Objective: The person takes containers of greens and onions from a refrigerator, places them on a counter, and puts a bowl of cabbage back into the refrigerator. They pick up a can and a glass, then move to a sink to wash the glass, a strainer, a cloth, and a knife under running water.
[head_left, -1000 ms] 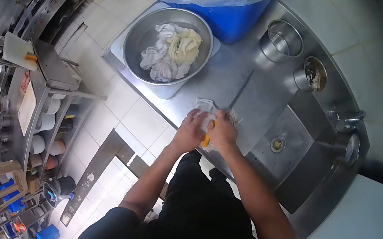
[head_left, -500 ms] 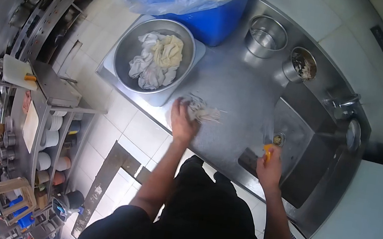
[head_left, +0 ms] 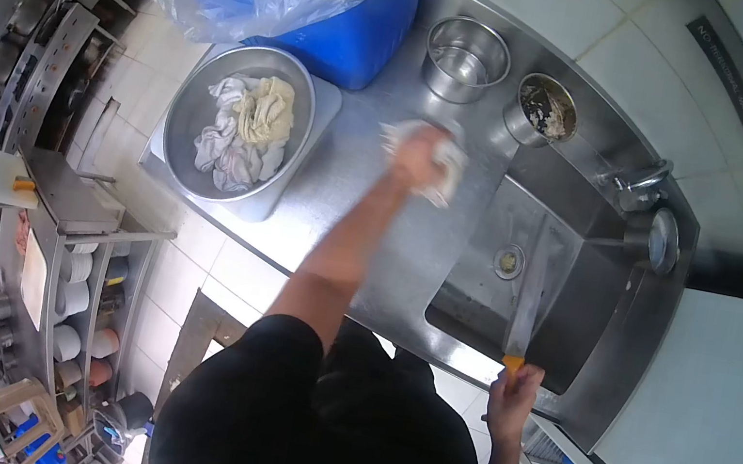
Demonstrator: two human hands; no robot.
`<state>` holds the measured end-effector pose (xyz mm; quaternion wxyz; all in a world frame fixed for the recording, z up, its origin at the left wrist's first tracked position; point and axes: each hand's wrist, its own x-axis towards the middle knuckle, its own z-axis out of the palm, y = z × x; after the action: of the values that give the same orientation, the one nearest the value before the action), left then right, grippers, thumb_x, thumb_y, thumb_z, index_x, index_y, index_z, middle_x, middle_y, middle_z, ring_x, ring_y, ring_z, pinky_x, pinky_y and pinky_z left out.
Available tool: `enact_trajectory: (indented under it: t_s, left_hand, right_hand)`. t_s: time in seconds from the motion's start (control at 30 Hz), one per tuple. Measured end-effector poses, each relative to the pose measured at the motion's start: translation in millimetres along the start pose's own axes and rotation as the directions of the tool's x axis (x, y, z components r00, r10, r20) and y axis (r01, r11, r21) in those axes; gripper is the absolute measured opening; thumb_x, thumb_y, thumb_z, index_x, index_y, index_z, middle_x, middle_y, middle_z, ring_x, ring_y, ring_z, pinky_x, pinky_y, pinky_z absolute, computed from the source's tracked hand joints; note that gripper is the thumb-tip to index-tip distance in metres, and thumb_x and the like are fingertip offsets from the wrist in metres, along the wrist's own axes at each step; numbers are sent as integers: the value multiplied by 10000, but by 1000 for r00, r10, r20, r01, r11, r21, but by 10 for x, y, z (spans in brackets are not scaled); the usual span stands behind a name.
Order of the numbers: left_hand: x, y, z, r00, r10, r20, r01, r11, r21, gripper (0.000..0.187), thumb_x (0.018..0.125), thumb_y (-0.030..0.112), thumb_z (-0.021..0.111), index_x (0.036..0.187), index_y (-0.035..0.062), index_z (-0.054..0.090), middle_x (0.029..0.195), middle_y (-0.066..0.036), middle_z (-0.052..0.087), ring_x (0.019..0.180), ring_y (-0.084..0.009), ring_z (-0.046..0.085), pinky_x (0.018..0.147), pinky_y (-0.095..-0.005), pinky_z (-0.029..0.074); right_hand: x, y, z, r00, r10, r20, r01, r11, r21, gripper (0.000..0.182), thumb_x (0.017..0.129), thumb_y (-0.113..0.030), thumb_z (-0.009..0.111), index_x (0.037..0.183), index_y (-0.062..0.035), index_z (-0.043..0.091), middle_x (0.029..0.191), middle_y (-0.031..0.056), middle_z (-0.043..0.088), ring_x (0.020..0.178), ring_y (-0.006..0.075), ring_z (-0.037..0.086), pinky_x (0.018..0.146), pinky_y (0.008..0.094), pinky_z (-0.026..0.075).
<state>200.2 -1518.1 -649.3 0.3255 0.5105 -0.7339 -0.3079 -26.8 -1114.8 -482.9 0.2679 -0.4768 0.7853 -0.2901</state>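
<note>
My left hand (head_left: 418,156), slightly blurred, is closed on a whitish cloth (head_left: 446,168) against the steel counter (head_left: 348,199), left of the sink. In my right hand (head_left: 516,399) is the orange handle of a knife (head_left: 526,307). Its long, broad blade points away from me over the sink (head_left: 469,293). Wet-looking light bits lie at the sink drain (head_left: 509,262).
A round metal bowl (head_left: 181,126) of crumpled cloths stands at the counter's left end. Behind it is a blue cooler (head_left: 345,36) under plastic. Two steel pots, one clean-looking (head_left: 462,75) and one with residue (head_left: 526,130), stand along the back near the faucet (head_left: 641,179).
My left hand has swept the cloth forward and right across the counter. My right hand has drawn back toward the front edge with the knife, whose blade now shows clearly. The view has shifted right.
</note>
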Motion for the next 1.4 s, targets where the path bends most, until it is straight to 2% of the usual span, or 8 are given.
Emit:
enact_trajectory:
  t_s: [0.1, 0.13, 0.23, 0.43, 0.63, 0.7, 0.93, 1.4]
  left_hand:
    - [-461, 510, 1055, 949, 230, 214, -195, 966, -173, 524, 634, 89, 753, 1151, 102, 675, 1232, -162, 654, 1178, -355, 607, 1042, -453, 474]
    - [-705, 806, 1180, 908, 286, 306, -243, 955, -172, 506, 641, 89, 760, 1140, 95, 675, 1221, -152, 656, 1184, -355, 604, 1038, -461, 472]
    - [-1385, 1300, 1279, 831, 220, 511, -86, 958, -274, 448, 675, 97, 757, 1116, 87, 680, 1183, -154, 650, 1180, -360, 602, 1033, -461, 470]
    - [-1716, 1307, 143, 950, 169, 261, -50, 913, -406, 485, 701, 69, 697, 1182, 76, 641, 1174, -168, 649, 1117, -371, 632, 982, -443, 509]
    - [-1947, 420, -1357, 982, -184, 49, 168, 959, 229, 714, 699, 143, 788, 1357, 102, 513, 1379, -180, 528, 1304, -400, 495, 1118, -496, 396]
    - [-2268, 147, -1351, 987, -161, -22, 149, 841, 519, 770, 721, 235, 792, 1419, 127, 485, 1460, -196, 468, 1400, -423, 390, 1189, -548, 281]
    - [-2385, 55, -1245, 982, -133, -137, 180, 885, 430, 790, 694, 293, 813, 1411, 146, 516, 1481, -180, 453, 1422, -421, 360, 1205, -564, 240]
    - [-2357, -63, -1062, 977, -172, -129, 210, 884, 417, 874, 711, 391, 827, 1445, 73, 476, 1506, -206, 423, 1444, -420, 324, 1217, -587, 182]
  right_hand:
    - [-75, -156, -160, 988, 152, -9, -145, 955, 260, 243, 951, 69, 532, 1032, -85, 362, 983, 41, 411, 842, 98, 461, 726, 237, 431]
    - [-66, 63, -144, 990, -21, -140, 45, 983, 176, 253, 953, 62, 539, 1032, -95, 357, 976, 28, 403, 808, 82, 458, 686, 223, 423]
    - [-23, 4, -333, 978, 61, -200, -45, 996, 81, 250, 958, 38, 555, 1030, -99, 358, 973, 25, 401, 784, 80, 445, 665, 225, 420]
    - [318, 96, -200, 984, -37, -172, 49, 997, 65, 270, 930, 10, 579, 1060, -88, 363, 972, 47, 419, 820, 110, 467, 710, 262, 437]
    - [751, -525, 424, 998, 5, 60, -31, 897, 441, 322, 998, -69, 577, 1266, -105, 404, 825, 19, 526, 569, 67, 497, 479, 239, 423]
    - [884, -587, 765, 991, -3, 133, -59, 888, 456, 299, 1016, -102, 564, 1281, -57, 434, 813, 36, 549, 577, 83, 519, 501, 248, 444]
    - [1334, -914, 1474, 897, -20, 441, -298, 710, 638, 325, 1043, -228, 587, 1294, -51, 481, 781, 57, 568, 496, 107, 512, 410, 282, 405]
    - [1060, -929, 1354, 904, 5, 427, -256, 807, 532, 204, 1046, -252, 578, 1160, -90, 529, 728, -15, 523, 543, 69, 493, 449, 239, 417]
